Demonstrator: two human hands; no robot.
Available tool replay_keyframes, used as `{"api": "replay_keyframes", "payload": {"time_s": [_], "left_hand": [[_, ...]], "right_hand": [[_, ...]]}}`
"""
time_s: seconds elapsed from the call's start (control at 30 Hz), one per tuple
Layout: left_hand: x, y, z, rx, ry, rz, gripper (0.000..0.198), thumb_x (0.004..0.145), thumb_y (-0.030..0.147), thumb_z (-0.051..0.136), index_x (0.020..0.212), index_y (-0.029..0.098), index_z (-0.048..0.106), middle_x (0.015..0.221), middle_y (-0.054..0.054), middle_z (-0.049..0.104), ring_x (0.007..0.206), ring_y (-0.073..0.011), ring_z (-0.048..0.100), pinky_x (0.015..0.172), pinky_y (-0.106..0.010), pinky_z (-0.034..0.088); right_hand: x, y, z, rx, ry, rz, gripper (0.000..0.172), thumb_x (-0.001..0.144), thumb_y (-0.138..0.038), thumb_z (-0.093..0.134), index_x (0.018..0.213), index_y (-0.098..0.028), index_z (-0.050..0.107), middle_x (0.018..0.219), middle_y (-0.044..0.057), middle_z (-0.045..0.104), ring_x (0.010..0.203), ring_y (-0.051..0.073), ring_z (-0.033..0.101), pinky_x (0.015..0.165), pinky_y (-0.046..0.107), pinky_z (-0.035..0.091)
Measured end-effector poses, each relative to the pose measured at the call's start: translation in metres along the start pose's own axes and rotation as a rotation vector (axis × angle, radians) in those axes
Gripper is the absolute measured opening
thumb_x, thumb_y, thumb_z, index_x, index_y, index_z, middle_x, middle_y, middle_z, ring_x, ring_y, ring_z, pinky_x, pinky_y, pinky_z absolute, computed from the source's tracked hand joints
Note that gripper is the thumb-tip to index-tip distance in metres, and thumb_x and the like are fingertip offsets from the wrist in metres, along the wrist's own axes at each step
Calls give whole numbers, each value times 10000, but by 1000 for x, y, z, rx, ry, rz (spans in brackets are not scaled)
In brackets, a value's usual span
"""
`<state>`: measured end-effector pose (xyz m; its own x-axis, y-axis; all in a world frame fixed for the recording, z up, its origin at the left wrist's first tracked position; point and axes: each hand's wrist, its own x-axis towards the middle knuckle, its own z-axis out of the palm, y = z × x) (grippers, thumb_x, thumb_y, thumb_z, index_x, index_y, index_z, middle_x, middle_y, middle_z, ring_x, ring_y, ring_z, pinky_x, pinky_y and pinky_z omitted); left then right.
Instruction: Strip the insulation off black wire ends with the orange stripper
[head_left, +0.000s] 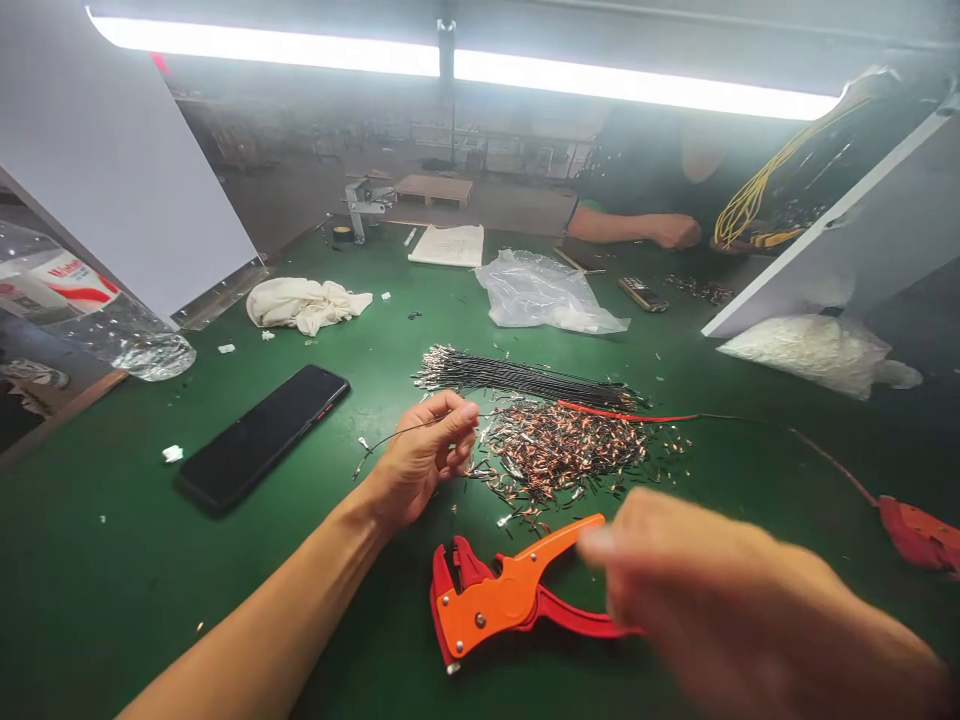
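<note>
My left hand [431, 450] is closed in a pinch on a thin black wire [390, 437], whose tail with a small metal terminal trails off to the left. My right hand [675, 580] is smeared by motion and overlaps the handle ends of the orange and red wire stripper [487, 605]; whether its fingers grip anything cannot be made out. The stripper's jaws point left. Just beyond my left hand lie a bundle of black wires [525, 375] with metal terminals at the left end, and a heap of copper and black wire offcuts [562, 450].
A black phone [266, 435] lies to the left, below a white cloth [304, 303]. Behind are a clear plastic bag [540, 290] and a notepad [448, 245]. A red-and-black cord [637, 415] runs right. Across the table rests another person's arm [622, 228]. A bottle [90, 300] is at left.
</note>
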<state>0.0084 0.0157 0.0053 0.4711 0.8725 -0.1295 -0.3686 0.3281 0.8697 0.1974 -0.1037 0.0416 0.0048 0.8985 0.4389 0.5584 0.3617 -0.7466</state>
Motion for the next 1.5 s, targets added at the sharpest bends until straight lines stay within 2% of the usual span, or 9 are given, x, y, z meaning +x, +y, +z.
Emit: {"api": "replay_keyframes", "payload": {"time_s": [0.1, 0.2, 0.3, 0.5, 0.7, 0.97, 1.1, 1.27, 1.5], "left_hand": [[-4, 2, 7, 110, 64, 94, 303, 809, 358, 712, 690, 178, 500, 532, 69, 445, 468, -44, 335, 448, -180, 223], [-6, 1, 11, 231, 88, 144, 299, 809, 382, 704, 675, 178, 530, 528, 61, 459, 473, -51, 351, 452, -190, 246], [-7, -1, 13, 337, 94, 179, 298, 823, 404, 682, 673, 182, 553, 537, 58, 462, 478, -56, 361, 461, -204, 269], [-9, -6, 21, 460, 87, 201, 266, 817, 379, 680, 660, 181, 599, 529, 51, 462, 502, -74, 385, 486, -219, 288], [-12, -7, 28, 471, 94, 220, 226, 774, 336, 706, 634, 176, 628, 510, 44, 471, 487, -82, 392, 479, -221, 277], [-11, -13, 28, 739, -9, 348, 209, 828, 277, 634, 644, 177, 636, 555, 18, 519, 518, -97, 407, 505, -224, 312], [-15, -22, 28, 931, -4, 473, 258, 872, 231, 576, 620, 175, 588, 548, 21, 480, 517, -99, 384, 524, -235, 310], [-19, -32, 25, 1069, -91, 575, 244, 886, 166, 540, 644, 184, 515, 567, 33, 446, 512, -94, 349, 539, -243, 290], [-23, -29, 33, 945, 25, 515, 308, 825, 142, 588, 545, 188, 467, 521, 43, 369, 483, -97, 264, 533, -266, 240]], "right_hand": [[32, 11, -1, -37, 154, 60, 224, 906, -237, 585, 1088, -328, 678, 912, 15, 721, 780, 193, 650, 722, 359, 526], [47, 30, 3, 72, 86, 172, 218, 915, -312, 550, 1074, -247, 685, 989, 53, 707, 897, 221, 654, 791, 382, 524], [45, 38, 10, 167, -4, 208, 213, 917, -319, 544, 1050, -237, 689, 942, 38, 707, 864, 205, 664, 787, 364, 528], [35, 33, 20, 92, 46, 114, 116, 889, -213, 583, 935, -221, 689, 857, 9, 701, 800, 166, 650, 718, 294, 516], [27, 31, 25, 57, 5, 17, 163, 857, -146, 535, 961, -207, 645, 830, 4, 692, 762, 174, 652, 717, 324, 513], [26, 40, 33, -299, 142, -103, 106, 826, -123, 521, 784, -195, 585, 692, 19, 655, 646, 192, 591, 632, 332, 458], [28, 49, 36, -316, 121, -65, 120, 807, -129, 498, 726, -200, 551, 652, 9, 615, 599, 175, 575, 602, 307, 449], [30, 56, 36, -257, 124, 15, 131, 780, -137, 479, 684, -217, 519, 613, -13, 581, 532, 142, 556, 558, 264, 458], [33, 59, 41, -236, 209, 70, 116, 735, -146, 488, 651, -225, 497, 581, -28, 570, 506, 134, 539, 561, 267, 464]]}}
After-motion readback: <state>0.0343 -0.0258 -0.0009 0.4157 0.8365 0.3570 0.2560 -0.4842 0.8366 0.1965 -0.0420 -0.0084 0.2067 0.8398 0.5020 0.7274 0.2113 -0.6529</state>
